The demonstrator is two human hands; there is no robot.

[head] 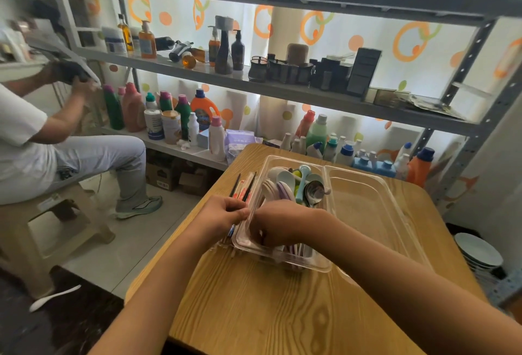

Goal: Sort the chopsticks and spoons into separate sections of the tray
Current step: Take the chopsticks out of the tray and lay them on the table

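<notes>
The clear plastic tray (367,199) sits on the wooden worktop (254,312), toward its far edge. The spoons (293,188) are piled in the tray's left section; the right section holds nothing. The chopsticks (244,185) lie outside the tray, just beside its left wall. The left hand (223,213) has its fingers curled around the chopsticks' near ends. The right hand (279,222) reaches into the left section among the spoons; its finger state cannot be told.

Bare forearms, no sleeves; left hand (226,215), right hand (278,223) ungloved.
</notes>
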